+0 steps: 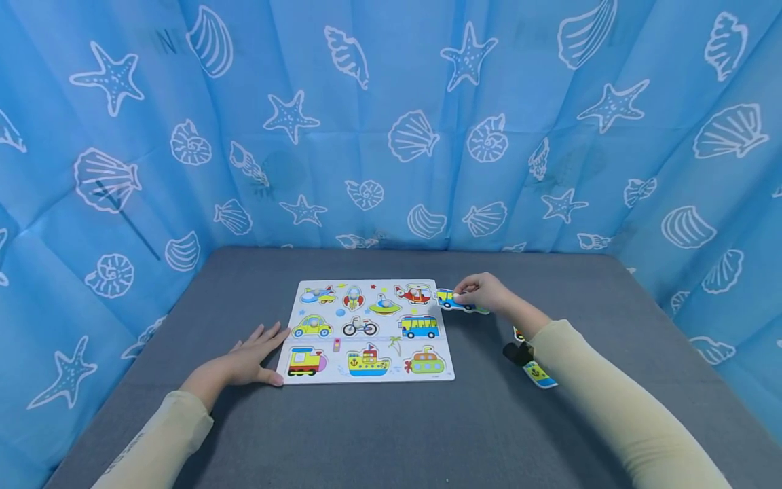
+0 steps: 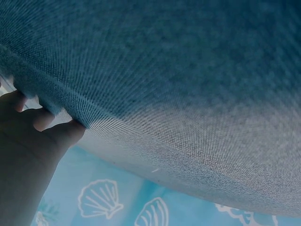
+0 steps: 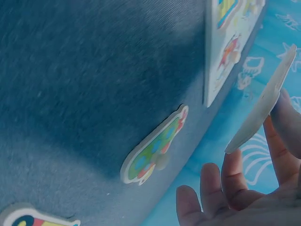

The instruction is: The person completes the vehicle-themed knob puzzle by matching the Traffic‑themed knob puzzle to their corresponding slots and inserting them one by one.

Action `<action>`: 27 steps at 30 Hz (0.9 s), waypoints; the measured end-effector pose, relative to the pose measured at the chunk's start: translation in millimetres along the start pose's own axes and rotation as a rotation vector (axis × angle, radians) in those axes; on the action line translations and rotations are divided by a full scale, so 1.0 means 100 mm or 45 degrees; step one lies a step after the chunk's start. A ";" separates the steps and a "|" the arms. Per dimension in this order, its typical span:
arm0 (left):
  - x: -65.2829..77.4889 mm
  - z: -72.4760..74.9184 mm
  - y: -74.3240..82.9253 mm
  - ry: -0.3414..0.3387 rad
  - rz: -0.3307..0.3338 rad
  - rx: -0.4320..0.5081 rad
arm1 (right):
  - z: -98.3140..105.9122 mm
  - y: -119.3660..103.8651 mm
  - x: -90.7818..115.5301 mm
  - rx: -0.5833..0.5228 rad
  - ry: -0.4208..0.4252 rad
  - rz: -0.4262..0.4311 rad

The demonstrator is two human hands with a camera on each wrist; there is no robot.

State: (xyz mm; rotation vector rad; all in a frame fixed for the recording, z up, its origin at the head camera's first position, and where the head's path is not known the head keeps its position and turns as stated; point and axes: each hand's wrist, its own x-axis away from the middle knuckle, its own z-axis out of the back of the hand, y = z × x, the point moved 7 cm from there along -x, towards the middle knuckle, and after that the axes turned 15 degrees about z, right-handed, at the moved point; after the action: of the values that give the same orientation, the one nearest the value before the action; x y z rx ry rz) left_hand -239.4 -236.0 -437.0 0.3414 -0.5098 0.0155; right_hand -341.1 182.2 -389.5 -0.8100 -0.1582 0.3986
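Observation:
A white puzzle board (image 1: 366, 377) with printed vehicles lies on the table. My left hand (image 1: 253, 356) rests at its left edge, fingers spread and thumb at the lower left corner; the left wrist view shows its fingertips at the board's side. Beyond the board's upper right edge, my right hand (image 1: 485, 293) pinches a blue and yellow bus puzzle piece (image 1: 447, 299) between thumb and fingers. Its pale edge and back (image 3: 261, 115) show raised above the table in the right wrist view. A green submarine piece (image 3: 153, 150) with a knob lies below.
A boat piece (image 1: 540, 375) lies right of the board, partly covered by the right forearm. Beside it, another piece (image 1: 518, 333) is mostly hidden. A small black device (image 1: 518, 353) sits at the right wrist. Blue shell-print curtain (image 1: 379, 170) surrounds the grey table (image 1: 391, 435).

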 end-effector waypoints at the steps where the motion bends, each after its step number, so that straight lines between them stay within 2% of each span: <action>1: -0.01 -0.01 -0.01 -0.006 0.005 -0.003 | -0.01 0.00 0.00 0.000 0.007 -0.002; 7: -0.05 -0.03 -0.05 -0.032 0.013 0.007 | -0.06 -0.06 0.03 0.001 0.020 -0.004; 14: -0.09 -0.05 -0.08 -0.003 -0.037 -0.011 | -0.17 -0.16 0.06 0.047 -0.047 0.080; 17: -0.10 -0.05 -0.09 0.007 -0.047 0.006 | -0.23 -0.18 0.06 0.056 -0.066 0.078; 27: -0.05 -0.03 -0.05 -0.028 -0.043 0.011 | -0.39 -0.23 0.02 0.062 -0.069 0.094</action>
State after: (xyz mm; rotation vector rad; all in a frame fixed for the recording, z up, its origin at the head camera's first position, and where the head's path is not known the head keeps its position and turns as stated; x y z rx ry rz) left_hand -242.3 -239.9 -443.3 0.3586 -0.5260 -0.0188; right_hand -321.5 142.2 -399.6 -0.7592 -0.1692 0.4924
